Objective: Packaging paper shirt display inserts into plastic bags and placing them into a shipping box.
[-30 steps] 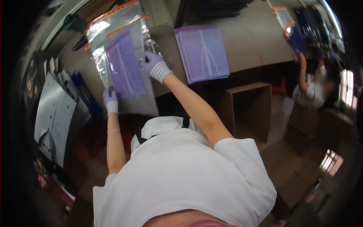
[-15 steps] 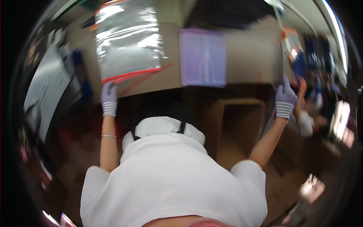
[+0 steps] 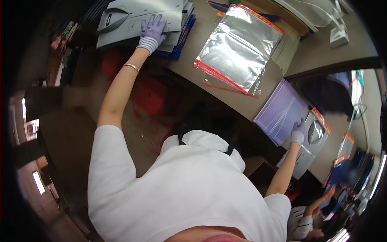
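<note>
My left hand point(image 3: 152, 30), in a pale purple glove, lies flat with spread fingers on a stack of grey card folders point(image 3: 133, 18) at the far left of the brown table point(image 3: 238, 101). My right hand point(image 3: 299, 131), gloved too, reaches to the right and curls over the edge of a grey pack in a clear bag with an orange strip point(image 3: 312, 139). That pack lies right beside a pile of purple sheets point(image 3: 280, 111). Between my hands, a pile of silver bags with red edges point(image 3: 238, 46) rests on the table, touched by neither hand.
A blue folder edge point(image 3: 181, 36) shows under the grey stack. A white stand point(image 3: 338, 34) sits at the back right. Another person's arm and striped sleeve point(image 3: 318, 205) are at the lower right. More orange-striped bags point(image 3: 346, 145) lie further right.
My left hand has let go of the silver bags and moved left onto the grey folders. My right hand has settled on the grey pack. The view has swung round.
</note>
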The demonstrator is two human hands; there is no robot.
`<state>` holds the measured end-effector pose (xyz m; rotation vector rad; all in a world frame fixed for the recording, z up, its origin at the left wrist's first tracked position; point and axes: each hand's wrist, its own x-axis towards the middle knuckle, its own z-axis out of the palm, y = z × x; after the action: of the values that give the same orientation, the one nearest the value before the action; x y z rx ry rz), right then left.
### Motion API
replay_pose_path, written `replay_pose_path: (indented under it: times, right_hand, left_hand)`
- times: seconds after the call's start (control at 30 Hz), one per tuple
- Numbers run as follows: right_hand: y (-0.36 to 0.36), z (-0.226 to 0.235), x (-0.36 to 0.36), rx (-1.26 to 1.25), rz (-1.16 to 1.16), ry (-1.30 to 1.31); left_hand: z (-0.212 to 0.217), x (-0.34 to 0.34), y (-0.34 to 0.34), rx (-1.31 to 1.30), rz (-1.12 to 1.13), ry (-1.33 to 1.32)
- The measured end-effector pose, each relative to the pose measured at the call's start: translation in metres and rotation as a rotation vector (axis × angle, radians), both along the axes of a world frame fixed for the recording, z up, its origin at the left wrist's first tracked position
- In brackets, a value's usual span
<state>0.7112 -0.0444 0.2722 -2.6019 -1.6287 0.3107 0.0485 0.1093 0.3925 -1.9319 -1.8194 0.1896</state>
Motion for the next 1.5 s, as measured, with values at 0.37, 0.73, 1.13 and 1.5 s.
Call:
replay_pose_path:
  times: [0.37,0.73,1.13,1.5]
  right_hand:
    - [0.031,0.093,-0.301,-0.212,0.258,1.913]
    - [-0.141,0.151,-0.228,0.641,-0.106,1.054]
    - [-0.218,0.026,-0.212,0.386,-0.368,-0.098]
    - [-0.239,0.118,-0.302,0.53,-0.177,0.035]
  left_hand:
    - [0.131,0.042,-0.055,0.333,-0.843,-0.131]
    - [-0.026,0.135,-0.105,-0.354,-1.3,-0.96]
    - [-0.22,0.149,0.06,-0.901,-0.822,-0.933]
    - [-0.2,0.169,0.068,-1.229,0.074,-1.383]
